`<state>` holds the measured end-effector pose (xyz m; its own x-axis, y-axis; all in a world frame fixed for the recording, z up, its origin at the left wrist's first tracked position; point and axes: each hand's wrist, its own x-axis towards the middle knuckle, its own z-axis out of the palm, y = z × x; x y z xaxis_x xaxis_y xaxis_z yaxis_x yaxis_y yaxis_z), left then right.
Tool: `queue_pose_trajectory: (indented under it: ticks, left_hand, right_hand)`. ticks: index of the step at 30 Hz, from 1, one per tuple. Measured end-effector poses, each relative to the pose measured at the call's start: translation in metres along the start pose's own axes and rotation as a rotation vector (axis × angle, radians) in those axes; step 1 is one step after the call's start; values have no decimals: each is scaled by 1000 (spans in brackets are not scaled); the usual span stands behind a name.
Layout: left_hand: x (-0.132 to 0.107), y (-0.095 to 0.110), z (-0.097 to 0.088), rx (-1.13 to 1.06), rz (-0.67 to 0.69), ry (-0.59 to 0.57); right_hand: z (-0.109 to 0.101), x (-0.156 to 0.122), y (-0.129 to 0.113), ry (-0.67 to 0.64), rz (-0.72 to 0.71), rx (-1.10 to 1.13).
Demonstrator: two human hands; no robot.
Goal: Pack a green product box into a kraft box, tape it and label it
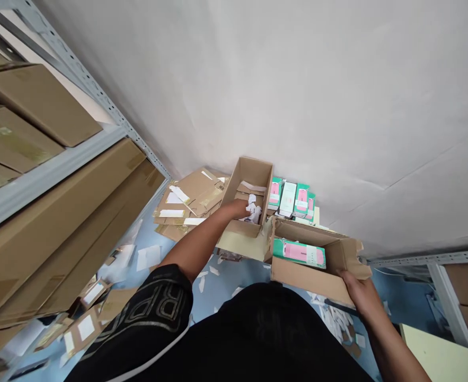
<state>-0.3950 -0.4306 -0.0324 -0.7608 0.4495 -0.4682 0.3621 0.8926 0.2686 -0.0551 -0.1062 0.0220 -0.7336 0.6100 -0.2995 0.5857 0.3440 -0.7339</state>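
Note:
My left hand (240,209) reaches into an open cardboard box (253,168), its fingers closed on a crumpled white paper (253,213). Some brown cardboard also shows inside that box. To the right, a second open cardboard box (311,276) has torn, raised flaps at its right end. A green and pink product box (299,252) lies in it, towards the left. My right hand (355,289) grips the near right corner of this second box, with part of the fingers hidden behind the cardboard.
Several green and pink boxes (301,198) stand against the wall (297,95). Flattened cardboard (196,193) is stacked at the left. Shelves with large cartons (70,223) rise on the left; another shelf (450,302) is at right. Paper scraps (335,318) litter the blue floor.

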Motion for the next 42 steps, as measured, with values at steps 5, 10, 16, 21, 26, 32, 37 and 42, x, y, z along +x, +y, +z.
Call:
queue_pose_trajectory:
  ticks: [5, 10, 16, 21, 26, 32, 37, 42]
  left_hand:
    - [73, 13, 0, 37, -111, -141]
    - [133, 13, 8, 37, -147, -162]
    - [197, -1, 25, 47, -144, -94]
    - [209, -9, 33, 60, -63, -80]
    - [195, 4, -1, 100, 45, -129]
    - [126, 36, -101, 21, 343, 151]
    - [-1, 84, -136, -214, 1014, 220]
    - [-73, 157, -84, -28, 1330, 31]
  right_hand:
    - [0, 43, -16, -58, -32, -23]
    - [0, 56, -28, -18, 19, -41]
    - [30, 22, -33, 147, 258, 33]
    - [65, -18, -37, 306, 369, 124]
    - [84, -37, -47, 365, 436, 111]
    - [99, -45, -47, 413, 427, 139]
    - [90, -52, -38, 408, 431, 176]
    - [61, -64, -8, 415, 343, 225]
